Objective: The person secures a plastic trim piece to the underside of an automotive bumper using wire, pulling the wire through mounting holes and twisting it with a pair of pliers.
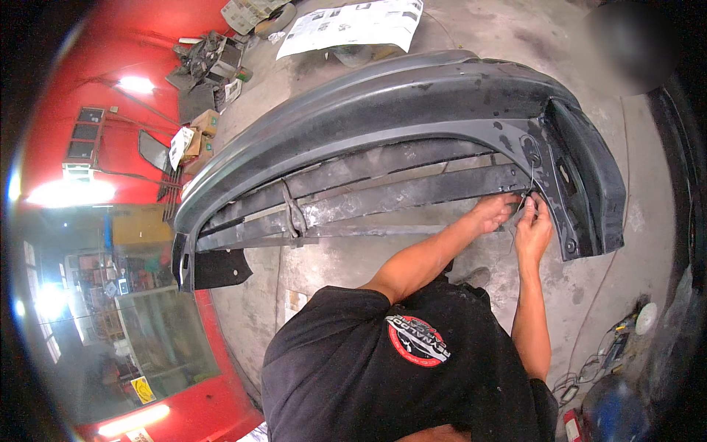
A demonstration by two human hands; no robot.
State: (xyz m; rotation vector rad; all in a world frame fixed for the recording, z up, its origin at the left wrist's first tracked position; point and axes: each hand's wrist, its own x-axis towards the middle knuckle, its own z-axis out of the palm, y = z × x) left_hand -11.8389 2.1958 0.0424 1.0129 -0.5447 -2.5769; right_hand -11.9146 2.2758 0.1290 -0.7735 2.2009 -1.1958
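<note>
A large dark grey car bumper (353,110) arcs across the view, its inner side toward me, with long crossbars spanning the opening. At the right end of the middle crossbar (442,184), both of my hands work close together. Raised just below the bumper's inner edge, my right hand (535,228) pinches a thin wire (532,177), which loops up to the bumper's flange and trails below the fingers. My left hand (495,212) is right beside it under the bar end, fingers curled together. Whatever they grip is hidden.
Printed paper sheets (350,28) lie beyond the bumper. To the left stands a red car (213,390) with its window reflecting lights. Small cardboard boxes (202,132) and piled parts (210,70) sit at upper left. Cables and tools (611,353) lie on the concrete floor at lower right.
</note>
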